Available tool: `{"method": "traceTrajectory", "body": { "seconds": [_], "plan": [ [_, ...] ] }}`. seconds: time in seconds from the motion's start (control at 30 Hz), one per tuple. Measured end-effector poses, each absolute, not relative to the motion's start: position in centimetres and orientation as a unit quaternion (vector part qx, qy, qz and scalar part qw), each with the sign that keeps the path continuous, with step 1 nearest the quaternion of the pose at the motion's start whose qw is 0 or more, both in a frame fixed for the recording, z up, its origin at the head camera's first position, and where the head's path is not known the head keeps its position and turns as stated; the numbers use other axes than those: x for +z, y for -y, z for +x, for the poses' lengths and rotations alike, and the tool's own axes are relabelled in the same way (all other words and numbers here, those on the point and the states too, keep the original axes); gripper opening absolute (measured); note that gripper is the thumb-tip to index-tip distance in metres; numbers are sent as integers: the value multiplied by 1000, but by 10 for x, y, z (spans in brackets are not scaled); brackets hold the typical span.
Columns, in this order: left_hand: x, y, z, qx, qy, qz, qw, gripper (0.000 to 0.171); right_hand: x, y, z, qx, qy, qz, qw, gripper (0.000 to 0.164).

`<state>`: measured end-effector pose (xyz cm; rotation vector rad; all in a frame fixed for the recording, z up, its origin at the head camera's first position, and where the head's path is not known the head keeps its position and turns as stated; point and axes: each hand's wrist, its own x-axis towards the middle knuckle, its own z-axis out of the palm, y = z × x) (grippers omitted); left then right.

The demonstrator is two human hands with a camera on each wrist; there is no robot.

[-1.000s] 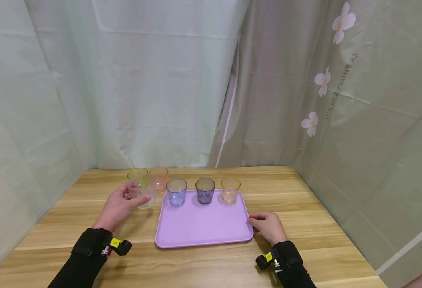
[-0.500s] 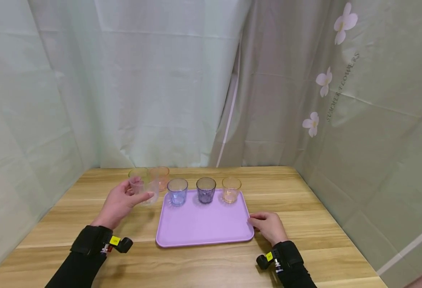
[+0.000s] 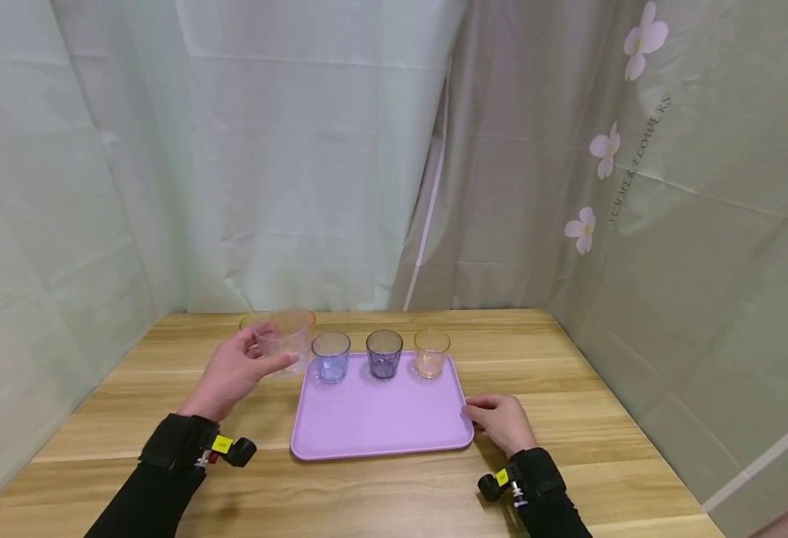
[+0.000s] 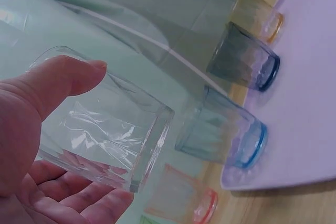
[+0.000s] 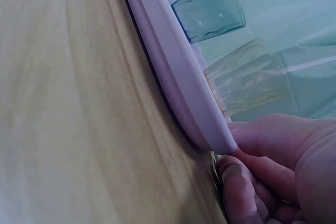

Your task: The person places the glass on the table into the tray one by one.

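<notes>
My left hand (image 3: 232,377) holds a clear drinking glass (image 4: 113,129) off the table, thumb on one side and fingers on the other. Right beside it is the left edge of a purple tray (image 3: 382,422). Along the tray's far side stand a blue glass (image 3: 331,360), a dark grey glass (image 3: 384,357) and an amber glass (image 3: 431,354), all upright. At the tray's right edge, my right hand (image 3: 504,424) pinches the rim between thumb and fingers. Behind the clear glass is a pinkish-orange glass (image 4: 181,198), partly covered in the head view.
A green-rimmed glass (image 3: 249,321) stands at the back left, mostly hidden by my left hand and the clear glass. Everything rests on a wooden table (image 3: 340,501). Pale curtains (image 3: 300,187) hang behind it and at both sides.
My left hand has carried the clear glass to the right and slightly up, toward the tray, so it now overlaps the pinkish-orange glass. My right hand and the tray stay in place.
</notes>
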<state>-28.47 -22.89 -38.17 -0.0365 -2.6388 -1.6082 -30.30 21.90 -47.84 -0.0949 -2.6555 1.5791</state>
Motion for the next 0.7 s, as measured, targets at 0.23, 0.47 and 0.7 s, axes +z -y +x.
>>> {"method": "traceTrajectory", "body": {
  "seconds": [0.23,0.47,0.7],
  "plan": [
    [-376,216,-283,-534,844,-35,27,93,-479,-219,-303,511,859,-32,24,21],
    [-373,203,-285,-550,832,-59,28,89,-478,-219,-303,509,860,-34,19,21],
    [-373,190,-286,-550,831,-77,29,79,-480,-220,-304,510,859,-38,17,21]
  ]
}}
